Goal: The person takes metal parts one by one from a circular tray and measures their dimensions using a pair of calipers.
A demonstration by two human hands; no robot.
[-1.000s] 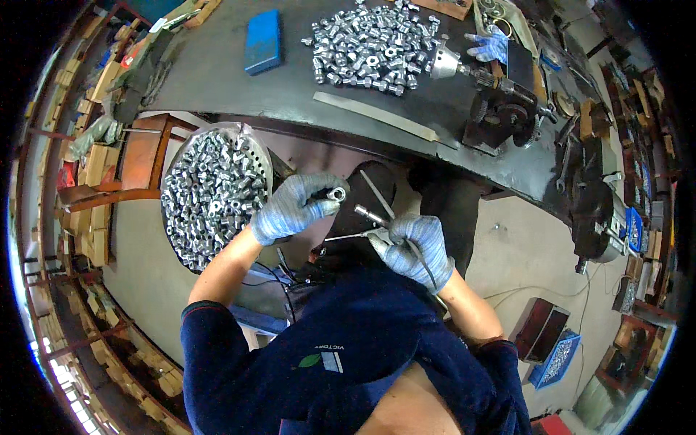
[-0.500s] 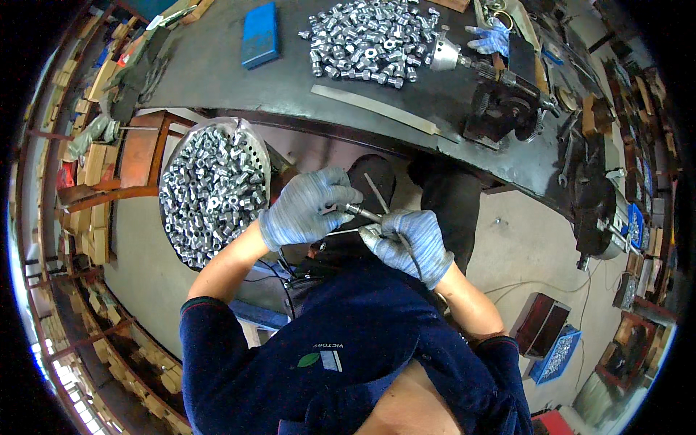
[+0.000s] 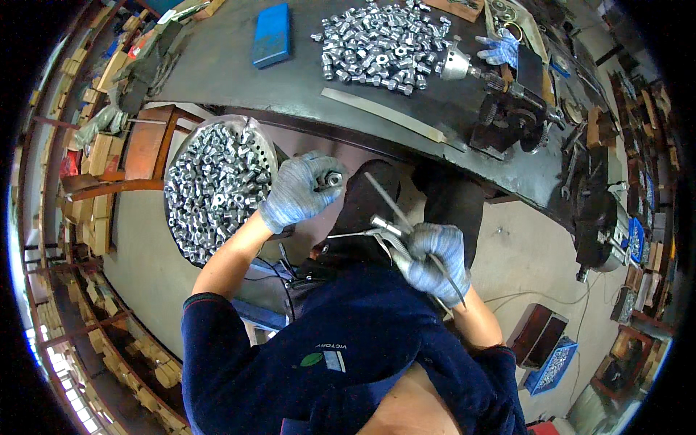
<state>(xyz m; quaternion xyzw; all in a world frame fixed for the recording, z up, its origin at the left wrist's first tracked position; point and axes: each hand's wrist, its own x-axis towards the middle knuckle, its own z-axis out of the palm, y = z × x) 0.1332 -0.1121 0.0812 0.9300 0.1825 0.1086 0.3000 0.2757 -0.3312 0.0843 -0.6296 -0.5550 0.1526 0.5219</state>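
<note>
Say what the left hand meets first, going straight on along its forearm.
The left hand would probably meet the dark bench at its near edge; heights are unclear, so it might pass over or under.

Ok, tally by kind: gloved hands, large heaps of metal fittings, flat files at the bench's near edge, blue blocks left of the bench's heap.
Gloved hands: 2 (left hand, right hand)
Large fitting heaps: 2 (bench heap, bin heap)
Flat file: 1
Blue block: 1
Total: 6

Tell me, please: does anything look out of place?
Nothing looks clearly spilled or damaged. One mildly odd thing: a loose glove lies right of the metal parts heaped on the table, though the left hand and right hand are both gloved.
</note>
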